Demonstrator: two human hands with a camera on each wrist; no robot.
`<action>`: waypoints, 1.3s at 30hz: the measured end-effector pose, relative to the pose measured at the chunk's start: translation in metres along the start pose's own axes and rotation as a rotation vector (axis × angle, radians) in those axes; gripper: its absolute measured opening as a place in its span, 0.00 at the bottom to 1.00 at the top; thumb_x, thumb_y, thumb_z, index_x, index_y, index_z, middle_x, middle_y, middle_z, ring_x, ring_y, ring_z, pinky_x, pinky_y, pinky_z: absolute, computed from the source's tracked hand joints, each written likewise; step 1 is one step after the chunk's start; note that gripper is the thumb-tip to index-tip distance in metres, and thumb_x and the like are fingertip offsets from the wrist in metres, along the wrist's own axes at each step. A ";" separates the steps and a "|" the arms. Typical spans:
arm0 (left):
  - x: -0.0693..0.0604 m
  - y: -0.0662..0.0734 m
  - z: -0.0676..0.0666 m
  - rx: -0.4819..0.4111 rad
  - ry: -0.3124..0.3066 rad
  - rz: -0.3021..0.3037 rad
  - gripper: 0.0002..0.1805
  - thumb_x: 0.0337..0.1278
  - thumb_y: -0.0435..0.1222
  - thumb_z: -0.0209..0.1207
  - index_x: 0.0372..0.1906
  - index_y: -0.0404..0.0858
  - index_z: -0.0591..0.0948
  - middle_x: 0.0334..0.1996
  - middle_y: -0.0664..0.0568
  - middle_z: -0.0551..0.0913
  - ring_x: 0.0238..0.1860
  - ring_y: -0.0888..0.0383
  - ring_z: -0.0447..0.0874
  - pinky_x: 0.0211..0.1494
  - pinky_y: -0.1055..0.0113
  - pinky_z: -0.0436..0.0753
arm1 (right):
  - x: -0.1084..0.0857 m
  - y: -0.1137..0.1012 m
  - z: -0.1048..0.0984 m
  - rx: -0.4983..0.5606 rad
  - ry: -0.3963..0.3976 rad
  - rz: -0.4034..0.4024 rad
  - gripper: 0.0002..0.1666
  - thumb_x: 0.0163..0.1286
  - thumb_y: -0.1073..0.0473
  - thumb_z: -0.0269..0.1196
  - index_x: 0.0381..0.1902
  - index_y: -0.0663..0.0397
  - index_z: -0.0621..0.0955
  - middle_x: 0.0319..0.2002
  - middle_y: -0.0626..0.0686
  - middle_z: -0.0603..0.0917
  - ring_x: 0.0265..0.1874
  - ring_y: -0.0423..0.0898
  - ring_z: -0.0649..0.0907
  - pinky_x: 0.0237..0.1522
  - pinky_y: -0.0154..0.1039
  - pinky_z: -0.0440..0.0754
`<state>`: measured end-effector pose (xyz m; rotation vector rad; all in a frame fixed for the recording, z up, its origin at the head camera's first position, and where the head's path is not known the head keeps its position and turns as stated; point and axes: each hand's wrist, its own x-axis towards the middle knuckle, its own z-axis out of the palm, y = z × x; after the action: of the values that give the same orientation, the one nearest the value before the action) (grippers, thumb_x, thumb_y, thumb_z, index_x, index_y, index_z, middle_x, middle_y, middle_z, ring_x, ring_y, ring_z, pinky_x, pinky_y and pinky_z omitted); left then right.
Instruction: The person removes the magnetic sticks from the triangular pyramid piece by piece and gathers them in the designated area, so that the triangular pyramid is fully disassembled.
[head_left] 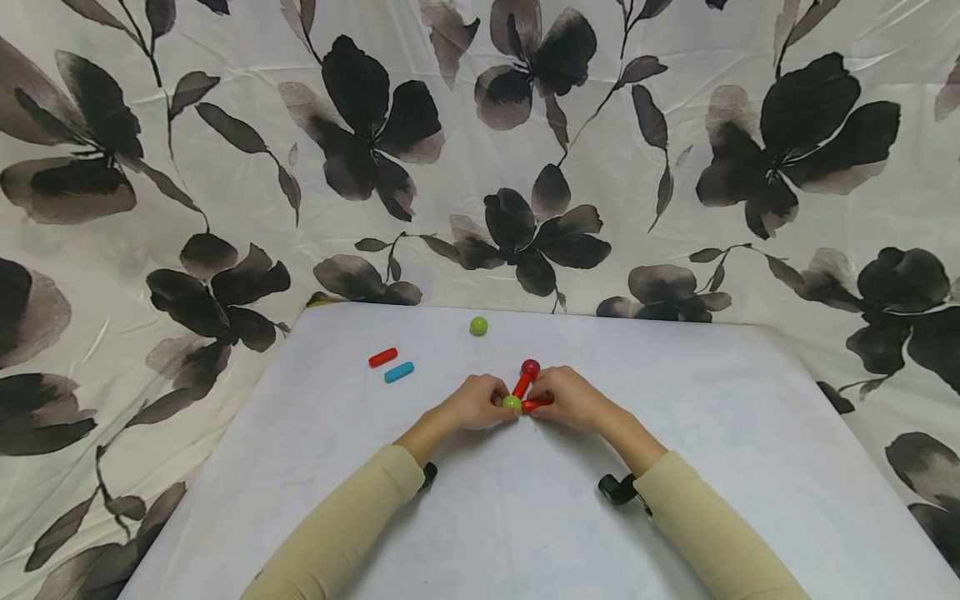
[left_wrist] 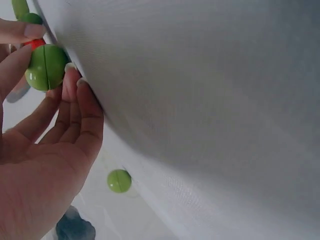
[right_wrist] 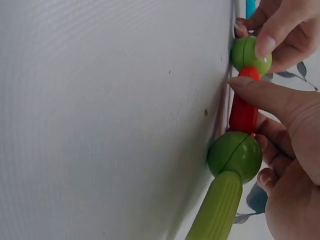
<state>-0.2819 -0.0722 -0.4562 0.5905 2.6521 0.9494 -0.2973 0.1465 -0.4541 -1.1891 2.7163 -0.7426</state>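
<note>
Green ball [head_left: 512, 404] was pinched by left hand [head_left: 478, 403], red rod [right_wrist: 243, 119] by right hand [head_left: 570, 398]; yellow-green rod [right_wrist: 218, 206] was seen only in wrist views.

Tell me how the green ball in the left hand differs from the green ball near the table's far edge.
The held ball is pinched by the left hand; the far ball is untouched. The held ball meets a red stick; the far ball stands apart from every stick. Both are green, round and seamed.

Wrist views near the fingers [left_wrist: 92, 112]
</note>
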 end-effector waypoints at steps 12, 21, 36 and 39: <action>0.001 -0.005 -0.003 -0.001 -0.009 -0.051 0.16 0.65 0.42 0.67 0.49 0.34 0.83 0.28 0.53 0.76 0.32 0.58 0.72 0.37 0.68 0.71 | -0.008 0.003 -0.005 0.032 -0.020 0.000 0.06 0.62 0.64 0.75 0.37 0.56 0.89 0.33 0.46 0.84 0.33 0.40 0.78 0.40 0.36 0.78; -0.002 -0.004 -0.003 -0.002 -0.008 -0.036 0.16 0.65 0.42 0.67 0.49 0.34 0.83 0.26 0.54 0.74 0.31 0.59 0.71 0.36 0.67 0.69 | 0.000 0.002 -0.008 0.082 0.007 0.056 0.11 0.67 0.61 0.71 0.45 0.61 0.87 0.37 0.51 0.86 0.36 0.49 0.81 0.41 0.41 0.80; -0.002 -0.004 -0.004 -0.009 -0.018 -0.026 0.14 0.66 0.43 0.66 0.46 0.36 0.83 0.26 0.54 0.75 0.29 0.60 0.70 0.34 0.68 0.68 | 0.031 0.007 -0.001 -0.050 0.045 0.039 0.15 0.61 0.67 0.72 0.47 0.58 0.88 0.49 0.54 0.83 0.49 0.53 0.80 0.57 0.51 0.77; -0.004 -0.003 -0.005 -0.009 -0.016 -0.027 0.15 0.66 0.42 0.66 0.46 0.35 0.83 0.26 0.53 0.76 0.30 0.59 0.71 0.34 0.68 0.69 | 0.034 0.007 0.001 -0.077 0.030 0.008 0.13 0.60 0.67 0.73 0.45 0.57 0.89 0.48 0.54 0.85 0.48 0.53 0.80 0.55 0.51 0.78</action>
<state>-0.2816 -0.0789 -0.4543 0.5559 2.6338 0.9452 -0.3252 0.1257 -0.4540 -1.1914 2.7959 -0.6662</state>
